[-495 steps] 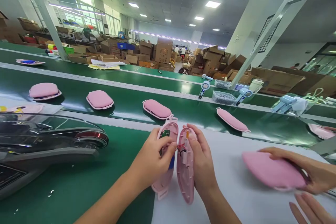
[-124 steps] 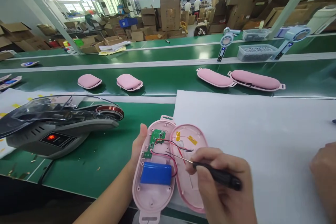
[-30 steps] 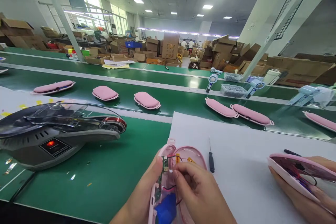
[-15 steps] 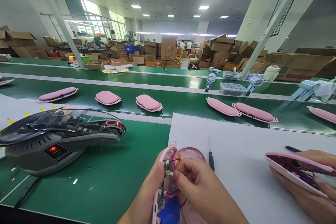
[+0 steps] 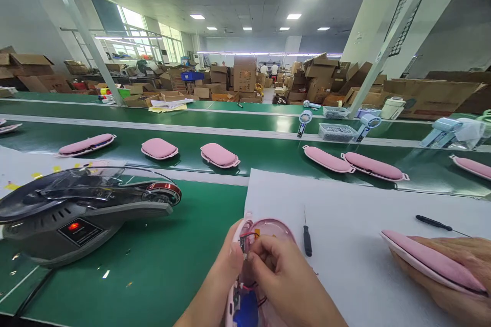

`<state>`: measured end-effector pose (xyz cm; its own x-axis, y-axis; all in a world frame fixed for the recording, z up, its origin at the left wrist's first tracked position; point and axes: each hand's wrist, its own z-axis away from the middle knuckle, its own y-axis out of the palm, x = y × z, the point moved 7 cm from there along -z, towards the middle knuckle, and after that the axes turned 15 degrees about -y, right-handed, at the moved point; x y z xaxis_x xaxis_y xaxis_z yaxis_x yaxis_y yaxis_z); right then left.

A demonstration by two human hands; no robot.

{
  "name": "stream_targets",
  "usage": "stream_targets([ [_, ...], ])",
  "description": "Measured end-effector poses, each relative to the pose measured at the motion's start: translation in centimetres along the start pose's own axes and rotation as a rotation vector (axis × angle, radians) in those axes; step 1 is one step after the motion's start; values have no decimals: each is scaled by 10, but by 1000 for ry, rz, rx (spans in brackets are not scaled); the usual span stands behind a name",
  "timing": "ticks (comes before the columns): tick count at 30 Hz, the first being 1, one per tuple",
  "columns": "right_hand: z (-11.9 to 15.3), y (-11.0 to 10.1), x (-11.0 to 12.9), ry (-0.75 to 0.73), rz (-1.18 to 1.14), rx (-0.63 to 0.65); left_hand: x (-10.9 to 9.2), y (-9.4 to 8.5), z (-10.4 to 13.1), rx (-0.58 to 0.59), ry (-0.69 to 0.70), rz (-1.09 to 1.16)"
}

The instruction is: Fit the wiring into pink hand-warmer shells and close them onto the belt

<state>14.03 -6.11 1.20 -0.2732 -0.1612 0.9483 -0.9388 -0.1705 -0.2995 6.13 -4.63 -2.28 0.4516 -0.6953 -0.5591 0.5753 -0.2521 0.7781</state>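
My left hand (image 5: 224,268) is closed around the edge of an opened pink plastic case (image 5: 273,225), its thumb beside a narrow circuit board (image 5: 237,286). Inside the case are red and black wires, a piece of amber tape (image 5: 257,234) and a blue wrapped block (image 5: 246,309). My right hand (image 5: 282,271) pinches a small white connector at the board's edge; the fingertips mostly hide it. Right of the case, a small black-handled screwdriver (image 5: 307,240) lies on the white sheet.
A grey tape dispenser (image 5: 95,219) with a red light stands at left. Several pink cases (image 5: 220,155) lie along the green belt (image 5: 268,156). At right, a co-worker's hands (image 5: 456,265) hold another pink case (image 5: 429,255) near a second screwdriver (image 5: 433,222). Handheld fans (image 5: 305,121) stand behind.
The co-worker's case, gaping before, is now closed up in their hands. My right fingers stay at the board, and the case I hold has turned slightly. The view has shifted a little.
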Motion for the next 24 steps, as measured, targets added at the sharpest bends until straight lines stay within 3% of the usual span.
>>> stream_targets([
  [4, -3, -10, 6, -112, 338, -99, 9, 0, 1, 27, -93, 44],
  [7, -4, -18, 16, -228, 430, -236, 11, -1, 2, 39, -105, 64],
  [13, -19, -11, 25, -359, 669, -180, -2, -6, 1, 17, 10, 54],
  [15, -19, -18, 28, -401, 632, -235, -5, -6, 0, 11, 37, 85],
  [18, -13, -30, 27, -354, 393, -279, 3, -1, -2, 46, -50, 158],
  [21, -3, -30, 20, -204, 140, -189, 15, 7, 0, 108, -156, 154],
  [24, 6, -22, 15, -105, 49, -74, 22, 13, 2, 166, -232, 114],
])
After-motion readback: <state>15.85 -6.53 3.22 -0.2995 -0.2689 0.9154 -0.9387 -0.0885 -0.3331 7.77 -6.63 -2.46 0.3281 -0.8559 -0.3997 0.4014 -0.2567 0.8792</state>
